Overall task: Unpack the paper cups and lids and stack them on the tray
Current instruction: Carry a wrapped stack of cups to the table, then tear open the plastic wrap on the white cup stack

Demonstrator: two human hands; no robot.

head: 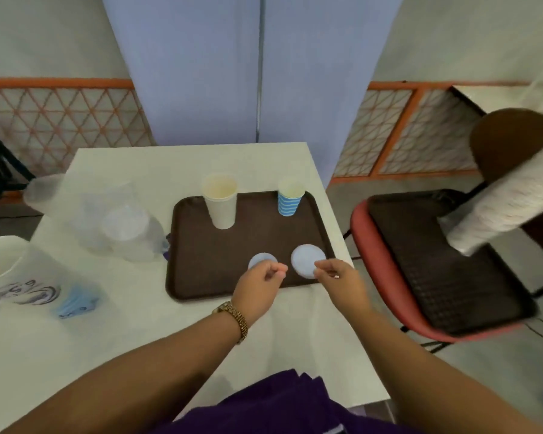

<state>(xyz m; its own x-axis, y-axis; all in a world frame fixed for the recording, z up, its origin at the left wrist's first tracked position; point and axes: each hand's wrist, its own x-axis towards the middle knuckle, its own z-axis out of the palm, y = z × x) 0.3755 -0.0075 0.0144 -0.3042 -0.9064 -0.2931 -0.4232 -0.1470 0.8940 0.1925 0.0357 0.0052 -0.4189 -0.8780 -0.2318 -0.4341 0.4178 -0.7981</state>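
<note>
Wrappers (119,223) lay loose on the desk (76,355) at left. Tray (182,277) held two cup stacks — cream (220,203), striped (290,198) — and two lids (308,260). Left hand (257,288) and right hand (339,281) hovered beside the lids, fingers curled, apparently holding nothing. Judging by this, little remained.

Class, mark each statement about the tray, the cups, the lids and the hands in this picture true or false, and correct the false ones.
1. The white cup stack and the blue striped cup both stand upright on the brown tray. True.
2. Two lid stacks lie at the tray's far edge. False: the smaller lid stack and the larger lid stack lie near its near edge.
3. The left hand is at the smaller lid stack, the right hand at the larger one. True.
4. The red chair stands left of the table. False: it stands right.
</note>
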